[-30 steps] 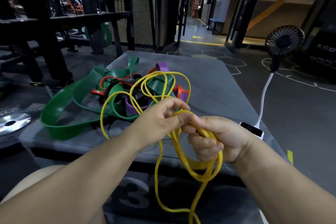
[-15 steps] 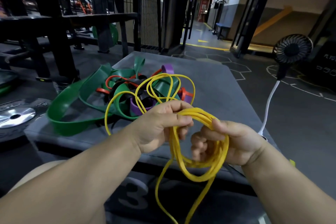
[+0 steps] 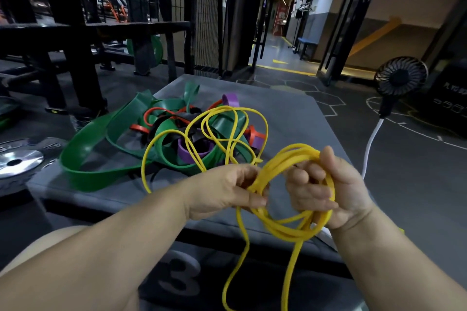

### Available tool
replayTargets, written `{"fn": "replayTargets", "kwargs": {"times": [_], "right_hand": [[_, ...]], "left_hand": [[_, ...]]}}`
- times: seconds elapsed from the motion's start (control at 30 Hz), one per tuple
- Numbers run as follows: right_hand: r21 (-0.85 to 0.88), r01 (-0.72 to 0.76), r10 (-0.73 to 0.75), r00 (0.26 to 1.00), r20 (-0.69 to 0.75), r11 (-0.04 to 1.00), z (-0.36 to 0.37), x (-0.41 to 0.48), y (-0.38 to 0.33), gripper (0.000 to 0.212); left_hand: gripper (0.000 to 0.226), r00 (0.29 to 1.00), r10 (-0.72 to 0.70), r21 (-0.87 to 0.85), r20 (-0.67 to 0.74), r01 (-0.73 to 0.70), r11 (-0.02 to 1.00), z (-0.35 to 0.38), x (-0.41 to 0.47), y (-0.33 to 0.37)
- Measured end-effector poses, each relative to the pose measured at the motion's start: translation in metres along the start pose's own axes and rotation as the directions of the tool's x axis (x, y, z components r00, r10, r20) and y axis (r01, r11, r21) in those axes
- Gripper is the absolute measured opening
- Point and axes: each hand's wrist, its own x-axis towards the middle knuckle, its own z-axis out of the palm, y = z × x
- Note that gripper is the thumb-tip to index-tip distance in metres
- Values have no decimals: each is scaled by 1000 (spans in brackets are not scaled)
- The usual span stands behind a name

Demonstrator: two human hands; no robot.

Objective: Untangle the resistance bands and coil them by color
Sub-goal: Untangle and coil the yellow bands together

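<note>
The thin yellow rubber resistance band (image 3: 290, 155) is held just in front of the near edge of the grey padded box (image 3: 290, 118), with several turns of it gathered into a coil. The coil is gripped by the right hand (image 3: 326, 192), whose fingers (image 3: 308, 194) are curled through the ring. On the coil's left side the strands are pinched by the left hand (image 3: 222, 189), its fingers (image 3: 252, 201) closed round them. Loose yellow loops are seen arching up and back over the middle of the box, and two tails are left dangling down its front face, beside a printed white numeral 3 (image 3: 182, 275). On top of the box, behind the hands, a tangled heap is laid. A wide flat green band (image 3: 83, 156) spills toward the box's left edge, with a purple band (image 3: 231, 100), an orange-red band (image 3: 156, 110) and a black band (image 3: 187, 116) caught up in it. A small black fan (image 3: 400, 79) on a white stalk is seen beyond the box's right edge, and a silver weight plate (image 3: 17, 161) beyond its left.
</note>
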Motion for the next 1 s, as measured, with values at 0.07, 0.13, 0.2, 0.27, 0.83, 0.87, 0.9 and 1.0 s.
{"fn": "replayTargets", "kwargs": {"times": [0.07,0.13,0.2,0.27,0.83,0.87,0.9,1.0], "right_hand": [[-42,43,-43,999,-6,998,1,0,2,36],[-98,74,-72,997,22,992,8,0,4,30],[-96,97,-95,995,20,991,19,-1,4,27],[-66,118,-114,992,59,991,25,0,3,23],[171,42,-56,996,76,984,5,-1,-14,24],[187,72,-83,995,51,980,5,-3,-18,24],[203,100,-108,994,28,974,4,-4,-23,23],[248,197,-196,980,-29,948,4,-11,-37,21]], "left_hand": [[14,993,-2,-270,-119,-31,962,-1,2,2],[13,983,0,-461,-181,-85,883,-4,3,3],[9,984,-4,-532,-180,-94,842,0,3,4],[15,983,-31,-568,-179,-77,819,8,4,3],[41,974,-215,-236,-73,193,953,14,8,-20],[42,969,-235,-198,-71,217,956,15,7,-22],[42,962,-263,-164,-69,249,955,16,6,-25],[23,938,-341,-53,-58,338,940,21,4,-35]]}}
